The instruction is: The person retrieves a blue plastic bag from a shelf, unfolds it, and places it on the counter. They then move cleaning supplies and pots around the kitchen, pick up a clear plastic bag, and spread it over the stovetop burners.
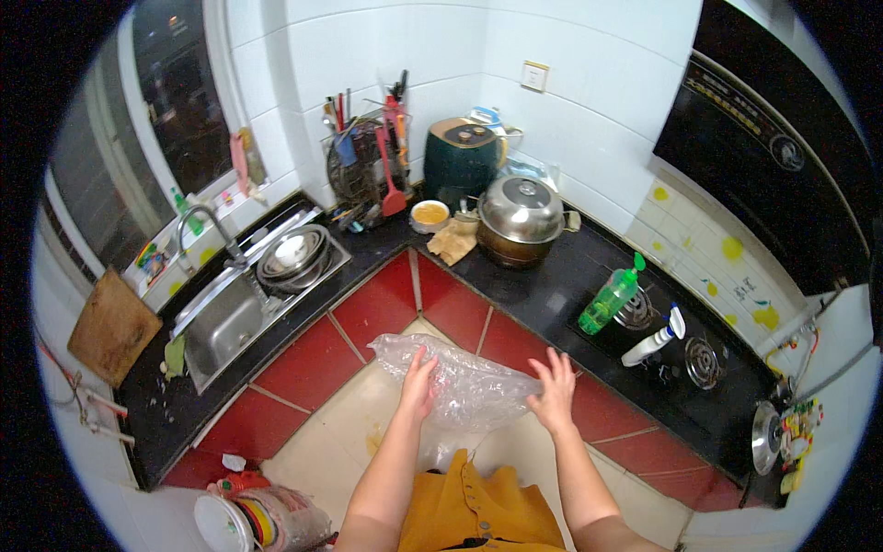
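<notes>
A crumpled clear plastic bag [476, 390] spreads in front of me, held above the tiled floor. My left hand [417, 388] grips it toward its left part, thumb and fingers pointing up. At the bag's right end is my right hand [554, 390], with the upper fingers raised and spread while the lower part of the hand meets the plastic and holds that edge. The exact grip of the right fingers is partly hidden. Below the bag, the front of a mustard-yellow buttoned garment [483, 504] is visible.
A black countertop [503, 290] wraps around, over red cabinets [376, 297]. It carries a steamer pot [521, 221], an air fryer [459, 162], a green bottle [608, 303], a spray bottle [652, 345] and a sink [231, 328] with stacked bowls. A bucket [221, 524] stands lower left.
</notes>
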A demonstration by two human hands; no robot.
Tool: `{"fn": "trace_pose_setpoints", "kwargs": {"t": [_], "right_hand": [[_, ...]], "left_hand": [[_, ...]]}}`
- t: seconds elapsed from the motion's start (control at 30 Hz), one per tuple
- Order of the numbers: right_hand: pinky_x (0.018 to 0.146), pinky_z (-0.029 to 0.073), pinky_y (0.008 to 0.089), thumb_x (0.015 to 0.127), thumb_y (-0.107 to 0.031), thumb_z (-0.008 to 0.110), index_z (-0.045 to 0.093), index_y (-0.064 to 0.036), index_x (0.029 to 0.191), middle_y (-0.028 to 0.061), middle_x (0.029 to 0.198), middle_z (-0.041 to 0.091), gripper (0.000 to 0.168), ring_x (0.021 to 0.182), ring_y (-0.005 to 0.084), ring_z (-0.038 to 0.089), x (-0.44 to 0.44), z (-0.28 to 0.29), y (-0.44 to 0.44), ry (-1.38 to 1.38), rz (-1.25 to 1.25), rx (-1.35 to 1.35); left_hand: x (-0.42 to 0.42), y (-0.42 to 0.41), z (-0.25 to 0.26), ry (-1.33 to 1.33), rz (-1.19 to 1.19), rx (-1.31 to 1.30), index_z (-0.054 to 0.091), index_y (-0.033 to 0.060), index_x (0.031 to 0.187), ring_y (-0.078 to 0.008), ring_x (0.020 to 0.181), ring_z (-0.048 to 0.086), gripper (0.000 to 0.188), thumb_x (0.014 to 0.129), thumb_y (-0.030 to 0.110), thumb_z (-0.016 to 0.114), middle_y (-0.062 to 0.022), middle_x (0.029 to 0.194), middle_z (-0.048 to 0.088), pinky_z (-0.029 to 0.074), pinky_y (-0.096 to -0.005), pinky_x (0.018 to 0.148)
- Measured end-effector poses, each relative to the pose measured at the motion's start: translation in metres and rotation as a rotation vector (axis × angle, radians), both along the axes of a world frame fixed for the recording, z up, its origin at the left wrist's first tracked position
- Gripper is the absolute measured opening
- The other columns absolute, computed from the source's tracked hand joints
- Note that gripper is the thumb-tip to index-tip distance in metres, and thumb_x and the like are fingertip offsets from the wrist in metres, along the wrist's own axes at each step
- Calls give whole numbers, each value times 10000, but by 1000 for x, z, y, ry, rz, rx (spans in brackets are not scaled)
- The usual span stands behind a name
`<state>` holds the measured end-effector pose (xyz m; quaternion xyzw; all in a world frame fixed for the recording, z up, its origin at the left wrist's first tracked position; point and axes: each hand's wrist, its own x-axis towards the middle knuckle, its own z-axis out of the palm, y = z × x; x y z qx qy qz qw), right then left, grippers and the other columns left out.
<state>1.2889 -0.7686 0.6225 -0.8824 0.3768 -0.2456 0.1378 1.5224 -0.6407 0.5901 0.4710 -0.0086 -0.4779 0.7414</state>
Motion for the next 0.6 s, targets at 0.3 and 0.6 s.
{"fn": "trace_pose_setpoints", "kwargs": {"t": [0.3,0.6], "right_hand": [[819,473,362,730,-121,699,641,-84,954,83,1006,625,234,967,250,589,44,-1,32,-310,80,183],[648,518,332,797,-85,647,612,-25,871,147,812,655,101,724,256,656,48,10,33,-428,-279,279]], "left_hand": [[-4,-59,6,-104,-502,93,254,135,1439,-256,1138,453,729,846,271,654,-172,1399,357,449,-431,888],[-55,-49,55,-1604,-515,105,584,113,1067,-334,1007,543,312,814,284,648,-150,1022,559,449,-431,862]]}}
